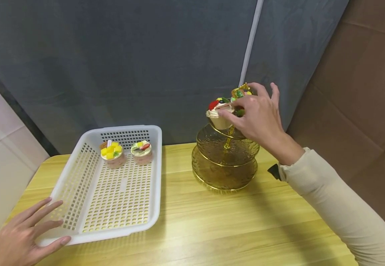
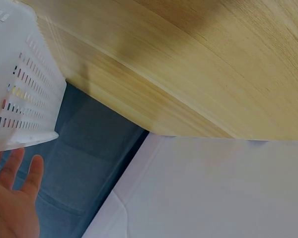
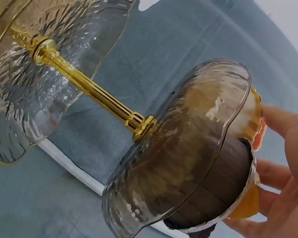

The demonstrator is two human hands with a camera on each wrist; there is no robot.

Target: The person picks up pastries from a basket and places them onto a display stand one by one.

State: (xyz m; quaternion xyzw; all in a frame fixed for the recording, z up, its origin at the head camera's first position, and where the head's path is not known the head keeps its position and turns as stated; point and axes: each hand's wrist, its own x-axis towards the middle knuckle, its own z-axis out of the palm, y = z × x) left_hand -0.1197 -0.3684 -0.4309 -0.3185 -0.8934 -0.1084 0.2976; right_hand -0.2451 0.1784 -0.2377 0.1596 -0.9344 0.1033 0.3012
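Note:
My right hand (image 1: pixel 260 114) is at the top tier of a gold-trimmed three-tier glass stand (image 1: pixel 225 159), thumb and fingers curled about a cupcake there. In the right wrist view this cupcake (image 3: pixel 213 183) has a dark cup and yellow topping, seen through the top plate (image 3: pixel 188 99). A pale cupcake (image 1: pixel 221 120) with cream and a strawberry sits beside the thumb. More toppings and a gold ornament (image 1: pixel 240 89) show behind the fingers. My left hand (image 1: pixel 22 232) lies with fingers spread at the near left corner of a white plastic basket (image 1: pixel 159 177).
Inside the basket, near its far end, stand a cupcake with yellow cubes (image 1: pixel 112 155) and a cream-topped cupcake (image 1: pixel 141 153). Basket and stand share a wooden table (image 1: pixel 192 229). A dark curtain (image 1: pixel 145 66) hangs behind, and a brown panel (image 1: pixel 358 81) rises at the right.

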